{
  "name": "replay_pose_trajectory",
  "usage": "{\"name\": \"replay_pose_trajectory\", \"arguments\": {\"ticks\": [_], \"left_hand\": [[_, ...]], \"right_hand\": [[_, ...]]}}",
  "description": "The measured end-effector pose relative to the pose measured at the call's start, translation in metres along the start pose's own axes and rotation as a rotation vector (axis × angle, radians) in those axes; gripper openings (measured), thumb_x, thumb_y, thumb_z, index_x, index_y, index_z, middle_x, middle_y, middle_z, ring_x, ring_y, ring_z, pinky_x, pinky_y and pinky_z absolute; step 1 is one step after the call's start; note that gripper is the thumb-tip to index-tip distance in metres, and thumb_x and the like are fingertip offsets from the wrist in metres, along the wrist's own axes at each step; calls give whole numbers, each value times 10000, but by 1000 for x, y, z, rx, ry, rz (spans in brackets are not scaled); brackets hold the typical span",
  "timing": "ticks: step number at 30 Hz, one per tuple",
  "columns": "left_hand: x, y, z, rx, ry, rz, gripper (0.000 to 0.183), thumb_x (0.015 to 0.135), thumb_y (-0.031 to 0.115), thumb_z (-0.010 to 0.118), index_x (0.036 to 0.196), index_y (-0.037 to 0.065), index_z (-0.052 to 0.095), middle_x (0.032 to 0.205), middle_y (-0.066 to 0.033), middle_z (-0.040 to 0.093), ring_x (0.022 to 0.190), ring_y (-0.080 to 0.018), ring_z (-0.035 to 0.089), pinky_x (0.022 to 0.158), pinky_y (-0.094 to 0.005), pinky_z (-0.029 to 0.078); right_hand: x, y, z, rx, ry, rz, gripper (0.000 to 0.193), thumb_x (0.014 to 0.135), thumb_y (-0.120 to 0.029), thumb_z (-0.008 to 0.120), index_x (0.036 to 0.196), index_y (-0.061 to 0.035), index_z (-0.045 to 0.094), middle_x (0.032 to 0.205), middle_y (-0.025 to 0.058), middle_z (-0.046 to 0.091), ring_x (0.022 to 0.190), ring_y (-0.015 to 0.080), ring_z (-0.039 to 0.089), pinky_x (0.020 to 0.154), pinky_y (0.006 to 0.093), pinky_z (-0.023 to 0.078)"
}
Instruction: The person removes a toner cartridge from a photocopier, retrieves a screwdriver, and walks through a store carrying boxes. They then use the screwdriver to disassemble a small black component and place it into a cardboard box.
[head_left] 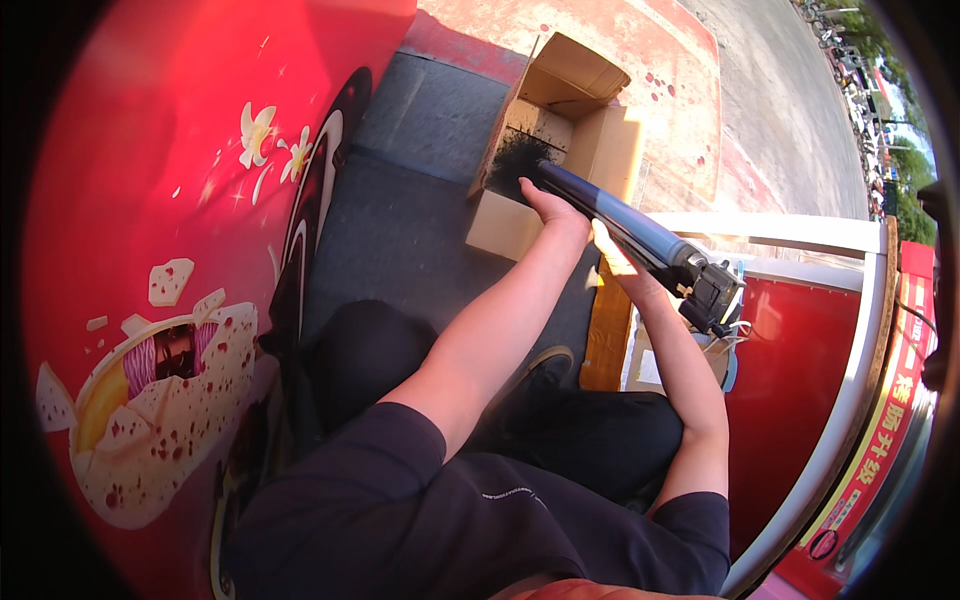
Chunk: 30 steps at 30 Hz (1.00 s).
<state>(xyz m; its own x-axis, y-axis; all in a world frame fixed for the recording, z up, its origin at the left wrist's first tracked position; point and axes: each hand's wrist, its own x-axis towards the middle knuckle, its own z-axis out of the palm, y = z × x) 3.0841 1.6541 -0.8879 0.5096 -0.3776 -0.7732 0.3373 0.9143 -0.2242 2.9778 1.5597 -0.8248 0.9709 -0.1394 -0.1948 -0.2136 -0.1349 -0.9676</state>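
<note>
A long copier drum unit (625,225), with a smooth blue-grey roller along a black frame, slants across in front of me. Its far end points into an open cardboard box (608,145); its near end carries a black plastic mechanism (710,292). My left hand (556,210) is closed along its lower side near the far end, thumb stretched toward the box. Close behind, my right hand (612,255) grips the frame from beneath; part of its fingers is hidden by the unit. Loose black powder (520,155) is scattered inside the box below the far end.
A red printed panel (180,200) rises on my left. At right stand a white frame (800,232) and a red panel (800,340). Beside my right knee is a brown carton (605,335). Dark paving (400,220) lies between my feet and the box.
</note>
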Motion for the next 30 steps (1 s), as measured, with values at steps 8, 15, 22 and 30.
{"name": "replay_pose_trajectory", "arguments": {"ticks": [8,15,22,30], "left_hand": [[3,-5,-6,-10,9,63,978,820,836,421,1461,98,460,1504,-104,456,1320,-283,491,1133,-419,367],[14,-6,-6,-68,43,-2,924,858,823,354,1410,100,518,1457,-88,516,1295,-282,519,1105,-427,397],[2,4,1,-6,286,-131,881,885,804,355,1454,142,477,1425,-38,535,1252,-241,546,1100,-397,385],[16,6,0,-5,452,-153,848,914,770,354,1462,134,470,1450,-48,519,1277,-246,532,1097,-397,396]], "right_hand": [[-5,-18,15,-624,133,-64,302,923,-103,728,1205,-28,651,1123,57,692,1010,150,627,929,296,497],[-1,-26,18,-341,245,144,293,912,-171,754,1155,-31,670,1076,67,701,990,156,637,914,300,503],[3,-19,13,44,379,344,387,977,-311,641,1256,-43,620,1246,77,635,1139,179,563,1037,311,381],[4,-29,25,-118,490,261,187,899,-169,773,1018,-43,703,837,36,703,718,112,634,681,253,521]]}}
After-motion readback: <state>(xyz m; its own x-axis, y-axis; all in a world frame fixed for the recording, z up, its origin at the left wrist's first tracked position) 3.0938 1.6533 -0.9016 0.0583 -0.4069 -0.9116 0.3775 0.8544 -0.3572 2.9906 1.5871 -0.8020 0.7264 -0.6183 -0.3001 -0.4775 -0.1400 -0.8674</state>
